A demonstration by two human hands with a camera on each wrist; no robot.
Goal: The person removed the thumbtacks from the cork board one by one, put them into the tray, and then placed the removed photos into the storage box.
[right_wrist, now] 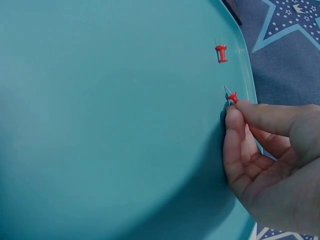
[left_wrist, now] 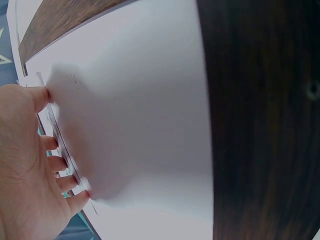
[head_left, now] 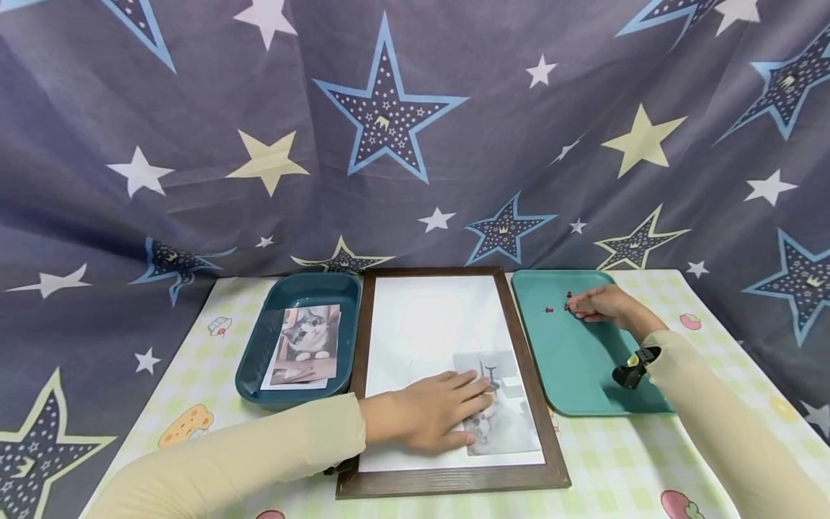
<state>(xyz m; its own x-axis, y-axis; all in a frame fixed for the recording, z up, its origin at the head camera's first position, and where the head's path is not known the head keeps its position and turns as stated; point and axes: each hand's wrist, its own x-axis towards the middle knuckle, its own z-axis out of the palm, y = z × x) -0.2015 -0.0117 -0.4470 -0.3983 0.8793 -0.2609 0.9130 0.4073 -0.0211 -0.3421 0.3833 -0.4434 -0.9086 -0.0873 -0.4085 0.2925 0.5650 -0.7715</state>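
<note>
My left hand (head_left: 431, 414) lies flat with spread fingers on a cat photo (head_left: 509, 432) at the lower right of a white board (head_left: 434, 317) in a brown wooden frame (head_left: 454, 479). In the left wrist view the fingertips touch the photo's edge, seen nearly side-on. At the upper part of a green tray (head_left: 564, 382), my right hand (head_left: 599, 303) pinches a red push pin (right_wrist: 233, 96) between thumb and fingertip, its metal point sticking out. Another red push pin (right_wrist: 221, 53) lies close by on the tray.
Left of the frame stands a dark teal basin (head_left: 249, 375) with stacked photos, a cat photo (head_left: 310, 342) on top. A checked tablecloth (head_left: 622, 461) covers the table. Behind it hangs a star-patterned curtain (head_left: 454, 209).
</note>
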